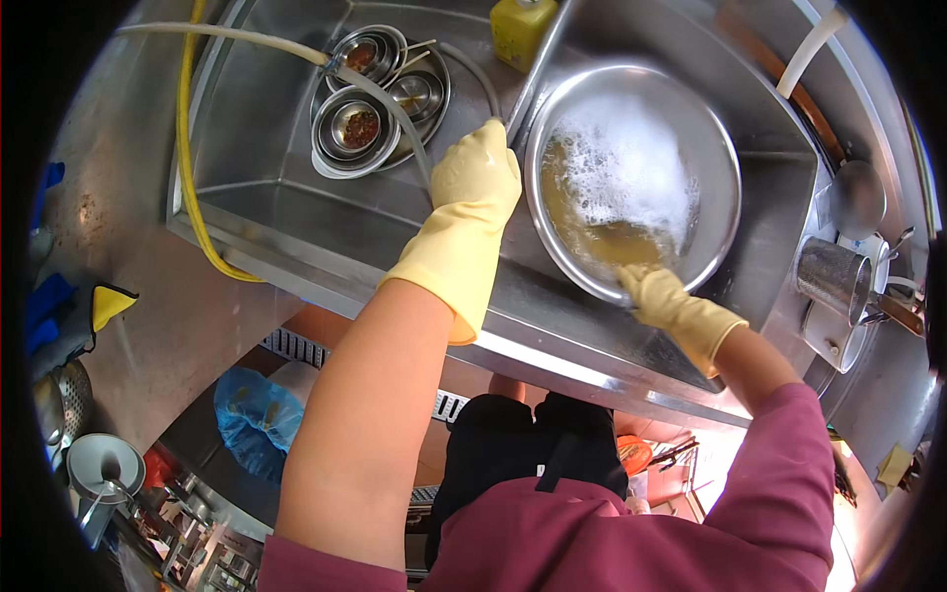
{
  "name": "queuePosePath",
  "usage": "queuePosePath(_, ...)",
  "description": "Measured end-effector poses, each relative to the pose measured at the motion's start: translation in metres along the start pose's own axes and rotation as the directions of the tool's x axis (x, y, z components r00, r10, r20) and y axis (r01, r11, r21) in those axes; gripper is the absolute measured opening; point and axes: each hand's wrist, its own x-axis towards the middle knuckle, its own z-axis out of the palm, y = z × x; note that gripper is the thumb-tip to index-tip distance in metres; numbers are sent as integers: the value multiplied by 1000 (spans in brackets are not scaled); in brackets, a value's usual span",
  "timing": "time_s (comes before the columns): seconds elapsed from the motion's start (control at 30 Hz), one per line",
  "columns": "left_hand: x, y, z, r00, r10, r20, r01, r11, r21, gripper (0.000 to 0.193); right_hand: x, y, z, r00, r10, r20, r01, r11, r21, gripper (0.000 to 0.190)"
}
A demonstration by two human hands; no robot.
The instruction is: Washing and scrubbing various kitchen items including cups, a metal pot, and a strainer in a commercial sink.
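My left hand (477, 166), in a yellow rubber glove, is closed around a grey hose (473, 70) beside the sink divider (544, 63). One length of hose rises from the top of the fist, and another runs behind the wrist. A large round steel basin (729, 177) stands in the right sink bowl, holding brownish water under white suds (621, 148). Gloved likewise, my right hand (655, 292) grips the basin's near rim, with its fingertips partly hidden there. In the left bowl sit several nested metal bowls (355, 129), some with reddish-brown food residue.
A yellow plastic bottle (521, 33) stands behind the left bowl's dishes. A yellow hose (185, 163) drapes over the sink's left edge. To the right are a mesh strainer (832, 277) and a white pot (836, 340). Below left lies a blue plastic bag (255, 414).
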Motion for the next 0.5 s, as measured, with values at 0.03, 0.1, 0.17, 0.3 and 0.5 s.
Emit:
queuePosePath(0.03,2,4,3,1000,11,4,-11,1000,-14,37,-12,26,11,998,-15,-53,11,998,-68,53)
queuePosePath(0.1,3,1,4,1000,14,-15,-14,1000,6,37,-26,54,17,972,-96,-213,20,942,-334,50)
queuePosePath(0.17,0,-4,2,1000,17,-12,-17,1000,9,37,-20,49,20,992,17,-127,-54,952,-300,51)
queuePosePath(0.3,-2,-4,2,1000,-23,16,22,999,42,37,30,-30,8,989,140,36,-145,947,287,83)
queuePosePath(0.5,3,-7,8,997,30,-64,-29,999,13,37,203,-104,-120,762,634,-130,-104,319,942,88)
